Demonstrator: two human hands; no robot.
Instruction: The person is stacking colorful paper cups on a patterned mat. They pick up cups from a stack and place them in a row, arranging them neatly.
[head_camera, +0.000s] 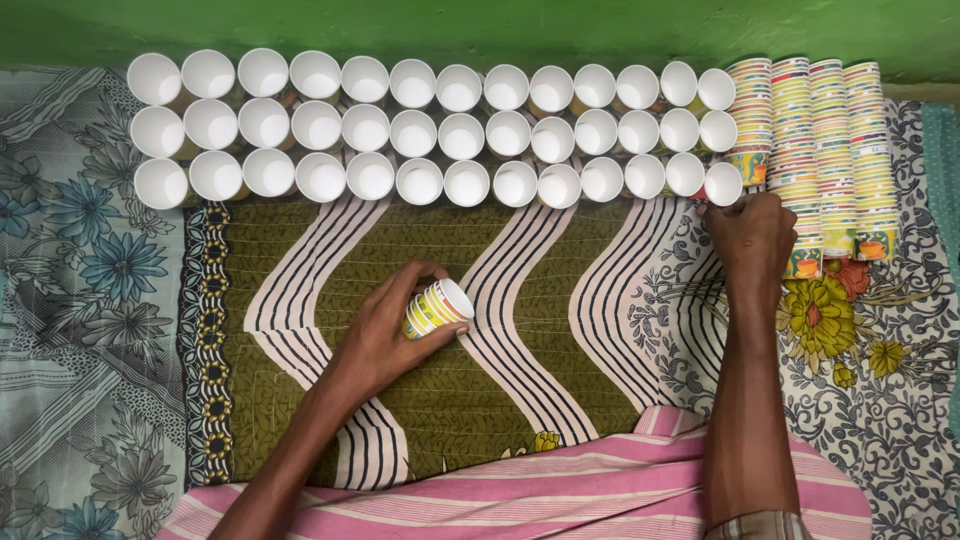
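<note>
My left hand (385, 330) holds a short stack of striped paper cups (438, 307) on its side, mouth facing right, above the olive mat. My right hand (750, 235) reaches far right, its fingertips touching the last white cup (723, 184) of the front row. Three long rows of upright paper cups (440, 130) with white insides run along the green wall. Right of my right hand lie several long stacks of nested printed cups (820, 150).
A quilted olive mat with wavy striped bands (450, 400) covers the middle. Floral cloth lies at the left (80, 300) and right (880, 380). A pink striped cloth (560, 490) covers my lap at the bottom. The green wall (480, 30) bounds the back.
</note>
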